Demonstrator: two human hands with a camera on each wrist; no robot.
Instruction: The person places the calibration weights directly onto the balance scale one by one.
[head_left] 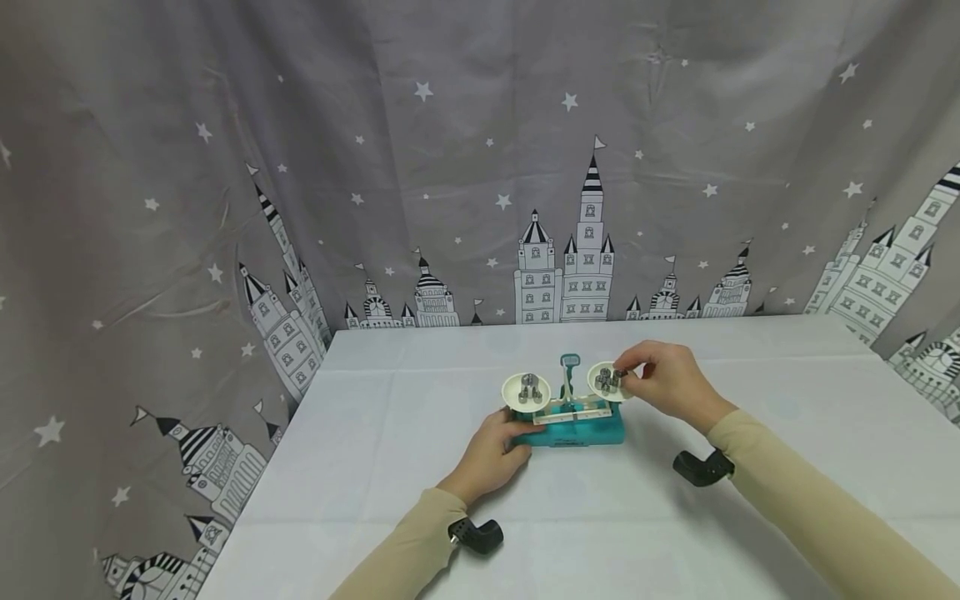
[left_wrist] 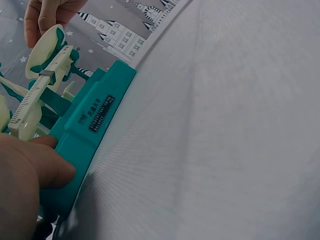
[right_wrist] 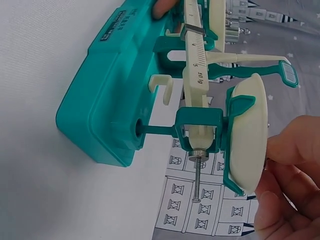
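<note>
A teal balance scale (head_left: 577, 431) with two cream pans stands on the white table. My left hand (head_left: 487, 454) grips the left end of its base, thumb along the front face, as the left wrist view shows. Over the rim of the right pan (head_left: 600, 390), my right hand (head_left: 667, 379) pinches a small metal weight (head_left: 621, 375) between thumb and fingers. Several metal weights (head_left: 604, 381) sit in that pan. The left pan (head_left: 512, 396) also carries metal weights (head_left: 529, 386). From the right wrist, the pan (right_wrist: 250, 135) hides most of the pinched weight.
A ruled white beam with a dark slider (left_wrist: 48, 75) runs along the balance's front. Its pointer reaches up to a teal scale plate (head_left: 570, 360) between the pans. Behind the white table (head_left: 360, 467) hangs a grey curtain (head_left: 450, 167) printed with castles and stars.
</note>
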